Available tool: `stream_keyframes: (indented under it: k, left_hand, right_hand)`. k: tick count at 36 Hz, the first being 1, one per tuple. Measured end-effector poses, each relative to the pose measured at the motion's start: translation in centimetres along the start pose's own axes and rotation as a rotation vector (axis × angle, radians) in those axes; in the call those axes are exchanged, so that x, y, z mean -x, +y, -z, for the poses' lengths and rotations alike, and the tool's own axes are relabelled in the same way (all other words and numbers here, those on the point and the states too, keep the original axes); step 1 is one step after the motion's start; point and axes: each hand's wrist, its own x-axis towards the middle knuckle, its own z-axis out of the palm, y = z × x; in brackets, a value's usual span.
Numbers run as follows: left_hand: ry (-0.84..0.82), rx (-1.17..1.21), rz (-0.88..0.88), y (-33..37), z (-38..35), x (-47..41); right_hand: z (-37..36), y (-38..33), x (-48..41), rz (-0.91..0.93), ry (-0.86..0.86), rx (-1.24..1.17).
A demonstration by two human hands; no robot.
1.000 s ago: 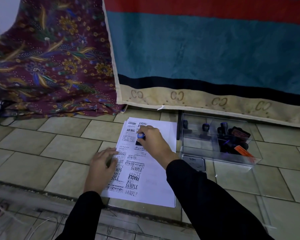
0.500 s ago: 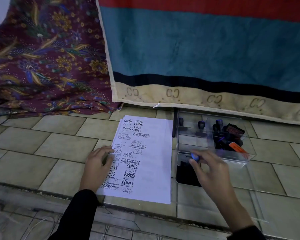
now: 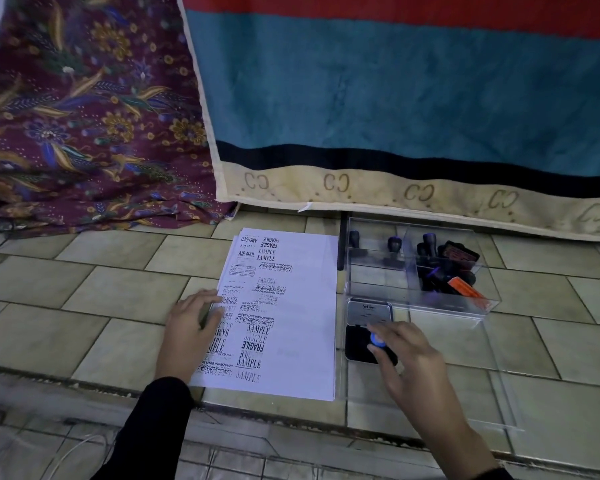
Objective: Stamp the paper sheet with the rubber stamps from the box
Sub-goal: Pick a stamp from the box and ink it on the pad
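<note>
Ana: Where is there room to move?

Ben: Floor tiles stretch out to the left of the paper sheet. On the right it is tight. The paper's right edge lies just beside the clear box and the ink pad. The paper's near edge lies close to a dark crack that runs across the floor. Behind it all hang a striped blanket and a flowery cloth, and both reach the floor.

Ana: What words can be read?

Ben: The paper says AIR MAIL, SAMPLE, FRAGILE, AMENDED and FAX OUT, all in black. Some of them are upside down. The open lid of the ink pad says Artline. The blanket's pale border has CC marks.

Ana: What do the hands do?

Ben: The person's left hand lies flat on the paper's left edge, with the fingers straight and a bit spread. The right hand reaches over the ink pad. Its grip is closed round a stamp with a blue top, pinched by the thumb and fingertips. The stamp stands on the black pad.

Ana: And the others?

Ben: More stamps are in the box. Most are heaped in the back right part, next to something orange. Two stand in the left part.
</note>
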Motion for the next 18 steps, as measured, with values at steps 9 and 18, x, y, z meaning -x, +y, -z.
stream_keyframes:
  k: [9,18]
  left_hand:
    - [-0.004,-0.028,-0.013,0.11,-0.01,0.13]
    - [-0.008,-0.024,-0.02,0.48,0.17,0.15]
  right_hand:
    - [0.02,-0.54,-0.36,-0.065,-0.008,-0.003]
    - [0.6,-0.48,-0.82,-0.065,-0.104,0.028]
